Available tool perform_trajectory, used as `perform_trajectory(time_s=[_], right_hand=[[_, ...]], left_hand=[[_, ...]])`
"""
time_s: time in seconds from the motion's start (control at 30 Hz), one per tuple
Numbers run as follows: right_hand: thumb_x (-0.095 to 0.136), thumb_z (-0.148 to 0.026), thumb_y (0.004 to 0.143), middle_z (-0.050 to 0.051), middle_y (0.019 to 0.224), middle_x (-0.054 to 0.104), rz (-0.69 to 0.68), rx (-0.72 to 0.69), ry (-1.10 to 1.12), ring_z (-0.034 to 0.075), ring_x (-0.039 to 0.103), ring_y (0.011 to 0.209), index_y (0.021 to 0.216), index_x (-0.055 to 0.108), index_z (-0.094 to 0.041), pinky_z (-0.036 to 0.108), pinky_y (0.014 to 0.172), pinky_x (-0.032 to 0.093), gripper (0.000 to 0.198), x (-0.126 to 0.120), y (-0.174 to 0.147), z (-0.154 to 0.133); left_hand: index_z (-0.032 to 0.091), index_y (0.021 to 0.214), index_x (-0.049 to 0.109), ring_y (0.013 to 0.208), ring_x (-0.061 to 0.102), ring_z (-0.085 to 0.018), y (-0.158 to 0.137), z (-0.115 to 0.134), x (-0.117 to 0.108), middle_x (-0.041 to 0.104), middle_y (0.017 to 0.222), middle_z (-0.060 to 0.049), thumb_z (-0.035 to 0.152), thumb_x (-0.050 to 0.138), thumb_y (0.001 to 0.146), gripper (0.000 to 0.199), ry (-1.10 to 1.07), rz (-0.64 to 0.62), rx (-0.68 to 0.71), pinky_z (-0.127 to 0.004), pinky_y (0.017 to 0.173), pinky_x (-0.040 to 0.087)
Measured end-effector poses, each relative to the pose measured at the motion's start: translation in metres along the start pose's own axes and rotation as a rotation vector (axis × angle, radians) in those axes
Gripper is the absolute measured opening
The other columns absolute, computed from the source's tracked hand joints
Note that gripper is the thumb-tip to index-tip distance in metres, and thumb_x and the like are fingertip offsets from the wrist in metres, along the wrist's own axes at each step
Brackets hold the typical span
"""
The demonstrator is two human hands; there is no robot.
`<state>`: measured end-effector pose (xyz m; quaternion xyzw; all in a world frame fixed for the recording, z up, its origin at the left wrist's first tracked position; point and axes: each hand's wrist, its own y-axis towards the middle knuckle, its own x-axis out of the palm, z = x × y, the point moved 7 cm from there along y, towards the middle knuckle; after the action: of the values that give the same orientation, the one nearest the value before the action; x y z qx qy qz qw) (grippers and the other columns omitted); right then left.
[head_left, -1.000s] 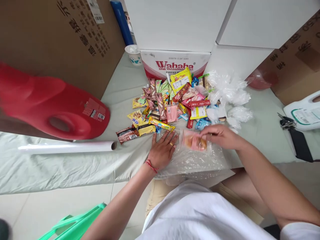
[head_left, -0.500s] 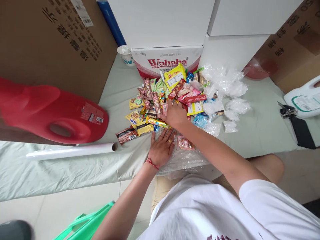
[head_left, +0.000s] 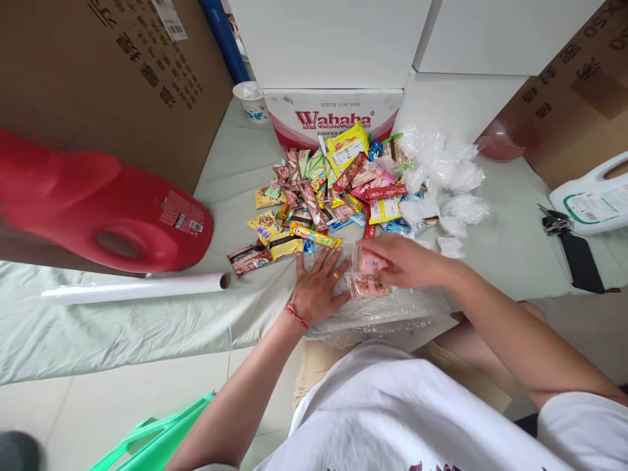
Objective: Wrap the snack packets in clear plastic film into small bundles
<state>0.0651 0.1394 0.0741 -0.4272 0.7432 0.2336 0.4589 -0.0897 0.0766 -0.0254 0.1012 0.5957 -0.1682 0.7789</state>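
Observation:
My left hand (head_left: pixel 318 288) lies flat with fingers spread on the edge of a clear plastic bag (head_left: pixel 392 314) at the front of the covered surface. My right hand (head_left: pixel 405 260) pinches a pink snack packet (head_left: pixel 369 263) just above the bag. Below it, another pink-wrapped snack packet (head_left: pixel 369 285) rests on the bag. Beyond my hands spreads a heap of wrapped snacks, with brown sachets (head_left: pixel 311 203), a long yellow snack stick (head_left: pixel 314 235) and a large yellow packet (head_left: pixel 346 154). Closest to my left fingertips are the yellow stick and a yellow-black packet (head_left: pixel 285 247).
Crumpled clear bags (head_left: pixel 441 160) lie to the heap's right. A red jug (head_left: pixel 112 216) and a white roll (head_left: pixel 142 288) are at left. The Wahaha carton (head_left: pixel 333 114) stands behind, beside a paper cup (head_left: pixel 252 104). Keys (head_left: pixel 557 221), a black phone-like object (head_left: pixel 581 261) and a white bottle (head_left: pixel 596 199) sit right.
My right hand has come back from the heap toward me and to the right, now with a pink packet in its fingers. My left hand stays flat on the bag.

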Motion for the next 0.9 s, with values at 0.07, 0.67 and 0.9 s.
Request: perform_trajectory(time_s=[0.07, 0.67, 0.9], right_hand=[[0.065, -0.023, 0.087, 0.016, 0.129, 0.066, -0.064, -0.012, -0.048, 0.033, 0.058, 0.117, 0.148, 0.052, -0.014, 0.046, 0.102, 0.045, 0.063, 0.026, -0.015, -0.004], [0.073, -0.046, 0.091, 0.023, 0.156, 0.049, 0.178, 0.054, -0.153, 0.038, 0.040, 0.145, 0.155, 0.042, -0.011, 0.063, 0.123, 0.026, 0.079, 0.068, -0.046, -0.017], [0.069, -0.041, 0.097, 0.016, 0.148, 0.058, 0.338, -0.115, -0.210, 0.033, 0.049, 0.140, 0.159, 0.041, -0.018, 0.062, 0.124, 0.031, 0.071, 0.067, -0.148, -0.017]], left_hand=[[0.031, 0.161, 0.041, 0.158, 0.026, -0.042, 0.000, 0.000, -0.001, 0.030, 0.172, -0.010, 0.058, 0.054, 0.097, 0.071, -0.001, 0.009, 0.004, -0.081, 0.121, -0.001], [0.031, 0.158, 0.045, 0.158, 0.032, -0.035, 0.002, -0.004, 0.000, 0.035, 0.170, -0.010, 0.038, 0.036, 0.107, 0.052, 0.024, 0.054, -0.015, -0.080, 0.121, 0.009], [0.028, 0.159, 0.039, 0.152, 0.043, -0.033, -0.079, 0.019, -0.027, 0.059, 0.152, -0.015, 0.035, 0.063, 0.097, 0.066, -0.061, 0.480, 0.314, -0.062, 0.126, 0.028]])
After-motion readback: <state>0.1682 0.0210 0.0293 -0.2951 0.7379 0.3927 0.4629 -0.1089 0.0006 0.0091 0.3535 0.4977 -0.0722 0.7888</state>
